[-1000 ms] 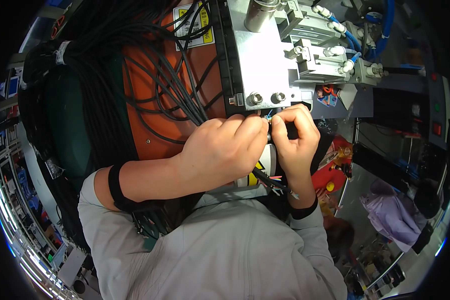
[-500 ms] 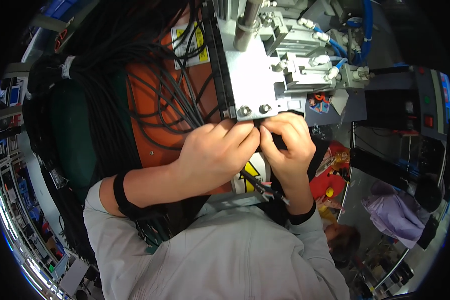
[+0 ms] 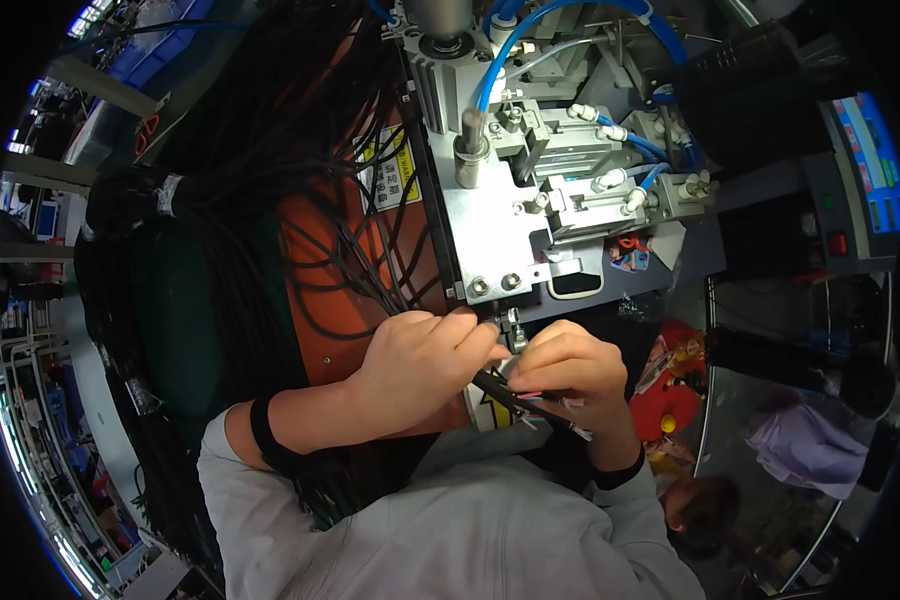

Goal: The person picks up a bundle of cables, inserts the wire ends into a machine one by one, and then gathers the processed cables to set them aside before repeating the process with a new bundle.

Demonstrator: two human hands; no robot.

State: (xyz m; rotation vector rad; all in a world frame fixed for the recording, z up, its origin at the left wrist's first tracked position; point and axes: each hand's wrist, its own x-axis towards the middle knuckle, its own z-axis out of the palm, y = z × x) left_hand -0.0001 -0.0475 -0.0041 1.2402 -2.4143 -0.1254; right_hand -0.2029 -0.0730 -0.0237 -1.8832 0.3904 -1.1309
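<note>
My left hand (image 3: pixel 420 362) is curled, thumb and fingertips together, over a bundle of black cables (image 3: pixel 497 386) just below the metal machine block (image 3: pixel 482 235). The cables come out from under these fingers toward the lower right, and their stripped ends show thin coloured wires (image 3: pixel 530 397). Beside it, my right hand (image 3: pixel 573 365) is closed in a pinch above the wire ends; what lies between its fingertips is too small to tell. A small metal fitting (image 3: pixel 516 332) under the block shows between the two hands.
Many black cables (image 3: pixel 345 235) lie over the orange surface (image 3: pixel 315 340) on the left, tied by a pale band (image 3: pixel 167 195). Pneumatic cylinders (image 3: pixel 590 205) with blue hoses (image 3: pixel 660 30) stand on the right, near a lit screen (image 3: pixel 875 165). Another person's head (image 3: pixel 700 515) is at lower right.
Both hands have come down away from the block's lower edge in the picture, uncovering the small metal fitting. My right hand has moved lower, over the wire ends. The whole view has shifted.
</note>
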